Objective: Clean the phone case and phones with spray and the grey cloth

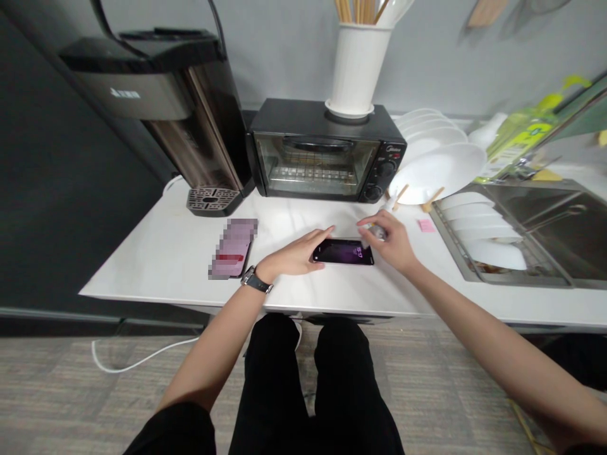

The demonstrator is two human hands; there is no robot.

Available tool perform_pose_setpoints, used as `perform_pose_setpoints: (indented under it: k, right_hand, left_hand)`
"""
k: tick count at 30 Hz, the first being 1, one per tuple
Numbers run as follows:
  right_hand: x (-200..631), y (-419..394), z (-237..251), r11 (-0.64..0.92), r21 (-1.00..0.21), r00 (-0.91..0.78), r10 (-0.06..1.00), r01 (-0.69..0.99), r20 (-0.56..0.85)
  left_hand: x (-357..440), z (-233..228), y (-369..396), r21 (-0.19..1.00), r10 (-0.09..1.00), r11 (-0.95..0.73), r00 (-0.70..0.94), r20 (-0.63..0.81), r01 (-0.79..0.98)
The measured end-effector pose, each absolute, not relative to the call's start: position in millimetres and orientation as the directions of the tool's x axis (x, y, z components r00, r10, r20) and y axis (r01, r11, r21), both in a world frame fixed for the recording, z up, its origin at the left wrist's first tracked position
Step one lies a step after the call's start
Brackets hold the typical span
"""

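Note:
A smartphone (pixel 342 251) lies flat on the white counter, its dark purple screen lit with 15:17. My left hand (pixel 298 254), wearing a black-strapped watch (pixel 256 280), grips the phone's left end, with the thumb along the near edge and fingers along the far edge. Over the phone's right end, my right hand (pixel 389 240) pinches a small pale, greyish-white thing (pixel 378 232). Its lower tip is at the screen; its exact kind is too blurred to tell. Left of my left wrist lies a second phone (pixel 232 248), with its pinkish screen pixelated.
A black toaster oven (pixel 327 151) bearing a white utensil holder (pixel 359 69) stands behind my hands. The water dispenser (pixel 190 114) is at back left. White plates (pixel 441 167) stand in a rack; bowls (pixel 484 230) sit by the sink. A pink note (pixel 426 225) lies on the counter (pixel 156 272).

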State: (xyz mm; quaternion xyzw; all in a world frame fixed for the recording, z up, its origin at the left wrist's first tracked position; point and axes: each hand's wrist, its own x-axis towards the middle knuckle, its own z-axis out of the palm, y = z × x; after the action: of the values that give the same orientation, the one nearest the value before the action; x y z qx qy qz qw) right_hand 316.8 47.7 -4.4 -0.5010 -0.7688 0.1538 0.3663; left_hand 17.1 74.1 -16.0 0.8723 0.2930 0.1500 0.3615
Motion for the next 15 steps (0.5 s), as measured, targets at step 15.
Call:
perform_pose_setpoints:
  k: [15]
  right_hand:
    - [343.5,7.5,-30.3,0.293,-0.659,-0.233,0.956,0.693,0.18]
  left_hand:
    - [20.1,-23.9,77.7,0.637,0.659,-0.627,0.741,0.128,0.448]
